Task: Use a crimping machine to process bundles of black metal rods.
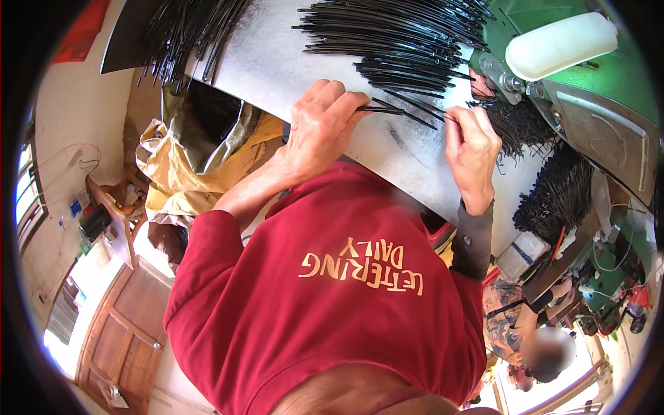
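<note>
Over the near edge of a pale worktable, my left hand is closed around a few thin black rods, whose ends stick out to the right. The fingers of my right hand pinch the tip of another thin black rod, which slants up and to the left. Just beyond both hands lies a smaller bundle of black rods. A larger bundle is spread behind it. My fingers cover the held ends of the rods.
A green machine with a white rounded container stands at the right. Beside it are piles of black pieces. More rods lie at the far left. An open yellow sack is below the table edge. Another person is at lower right.
</note>
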Available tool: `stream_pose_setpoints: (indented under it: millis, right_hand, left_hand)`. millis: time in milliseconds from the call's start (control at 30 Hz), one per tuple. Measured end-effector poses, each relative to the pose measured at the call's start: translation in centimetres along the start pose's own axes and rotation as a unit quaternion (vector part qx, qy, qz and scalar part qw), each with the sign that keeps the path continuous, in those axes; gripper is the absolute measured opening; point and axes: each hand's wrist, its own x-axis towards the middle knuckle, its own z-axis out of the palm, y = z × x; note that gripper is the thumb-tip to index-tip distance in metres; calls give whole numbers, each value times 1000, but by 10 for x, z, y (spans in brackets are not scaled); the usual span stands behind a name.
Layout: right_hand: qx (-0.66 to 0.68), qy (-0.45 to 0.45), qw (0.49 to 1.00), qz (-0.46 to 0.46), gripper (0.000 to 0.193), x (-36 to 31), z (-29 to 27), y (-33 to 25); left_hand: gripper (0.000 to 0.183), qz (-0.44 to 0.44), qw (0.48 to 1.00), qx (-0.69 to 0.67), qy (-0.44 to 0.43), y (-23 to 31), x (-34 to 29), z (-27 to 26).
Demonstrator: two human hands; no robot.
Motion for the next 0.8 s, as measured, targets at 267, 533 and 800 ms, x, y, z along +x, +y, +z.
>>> stream_pose_setpoints:
  millis: [267, 533, 800]
  right_hand:
    - [62, 17, 998, 14, 16, -11, -8, -36]
    - [27, 69, 997, 17, 23, 5, 10, -4]
    - [23, 29, 997, 71, 23, 1, -12, -8]
  left_hand:
    - [35, 130, 986, 107, 13, 15, 23, 14]
    - [32, 121, 992, 39, 12, -11, 16, 13]
    - [38, 37, 999, -8, 0, -10, 4, -3]
